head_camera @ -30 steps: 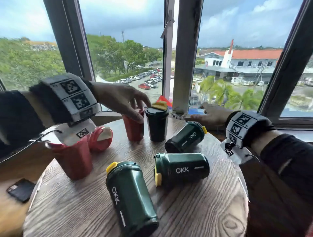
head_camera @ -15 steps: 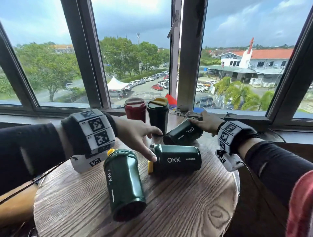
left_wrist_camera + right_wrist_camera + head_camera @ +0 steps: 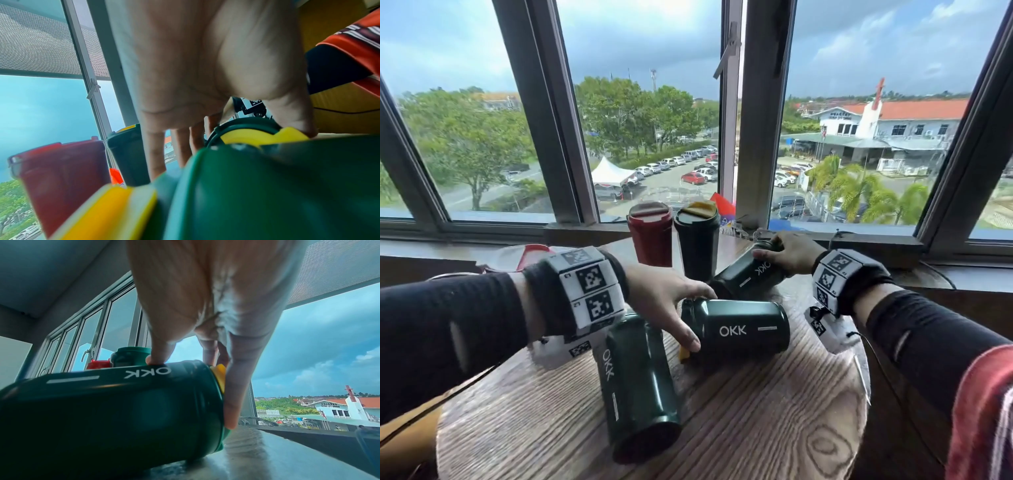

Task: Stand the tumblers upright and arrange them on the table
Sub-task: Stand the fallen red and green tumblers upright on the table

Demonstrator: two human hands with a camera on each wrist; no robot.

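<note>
My left hand [image 3: 661, 301] gripped the lid end of the middle green OKK tumbler [image 3: 743, 330] — thumb [image 3: 296, 120] and fingers [image 3: 156, 155] curled round its rim, yellow flap between them. It lay on its side on the round wooden desk [image 3: 756, 428]. My right hand [image 3: 789, 251] held the far green tumbler [image 3: 750, 275], also lying down, just behind it. Nearer than the middle one lay a third green tumbler [image 3: 637, 387]. Behind them all, a red tumbler [image 3: 650, 234] and a dark tumbler [image 3: 697, 240] stood upright — side by side.
</note>
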